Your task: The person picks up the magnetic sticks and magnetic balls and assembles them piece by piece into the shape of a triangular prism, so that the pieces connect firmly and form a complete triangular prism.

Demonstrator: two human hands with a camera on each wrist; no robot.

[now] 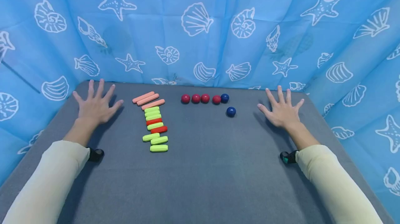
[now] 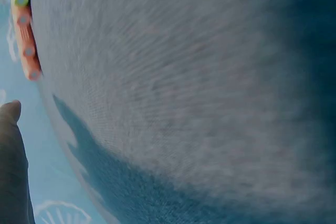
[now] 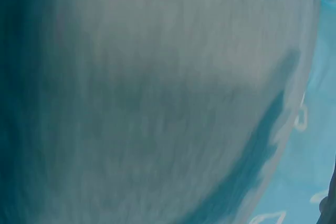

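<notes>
My left hand [image 1: 95, 107] is spread with straight fingers at the left of the table and holds nothing. Nearest to it are three salmon-pink sticks [image 1: 148, 99], lying side by side. Below them runs a column of several lime-green sticks [image 1: 159, 148], with two red sticks [image 1: 159, 130] among them. My right hand [image 1: 282, 113] is likewise spread and holds nothing. To its left lie two dark blue balls [image 1: 231, 112] and a row of several dark red balls [image 1: 196, 98]. The left wrist view catches stick ends with pale round centres and part of a finger [image 2: 11, 145].
The grey cloth-covered table [image 1: 200, 182] meets a blue curtain [image 1: 140, 33] with white shell and starfish prints at the back and sides. Dark wrist bands [image 1: 96, 154] sit at both cuffs. Hand shadows fall on the cloth.
</notes>
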